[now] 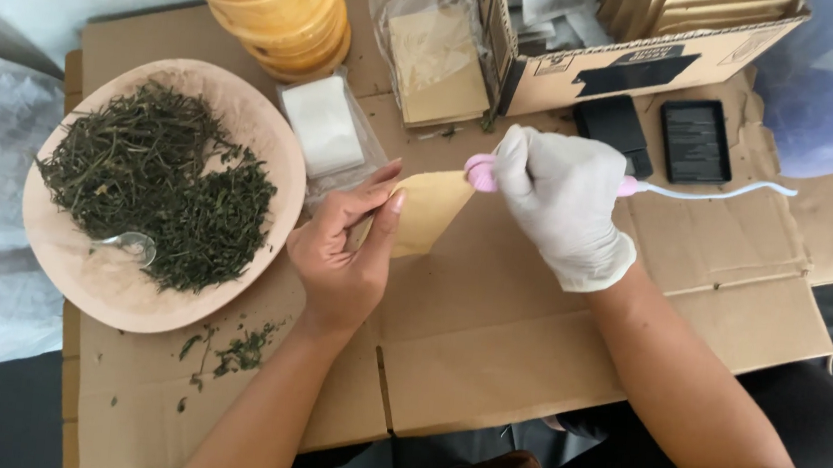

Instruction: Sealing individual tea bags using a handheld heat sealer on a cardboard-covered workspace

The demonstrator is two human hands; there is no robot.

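My bare left hand (347, 248) pinches a small tan paper pouch (429, 210) by its lower left edge above the cardboard. My right hand (562, 202), in a white glove, grips a pink hand-held sealer (482, 173) whose tip presses on the pouch's top right corner. A white cord (716, 193) runs from the sealer to the right. To the left lies a pale wooden plate (110, 288) heaped with dried green leaves (154, 191), with a clear plastic spoon (129, 244) resting in them.
Flattened cardboard (529, 324) covers the work surface. Behind are a wooden mortar with pestle (276, 1), a bag of white squares (323, 128), a bag of tan pouches (437, 60), an open cardboard box (644, 43) and two black trays (696, 138). Leaf crumbs (241, 349) lie near the front.
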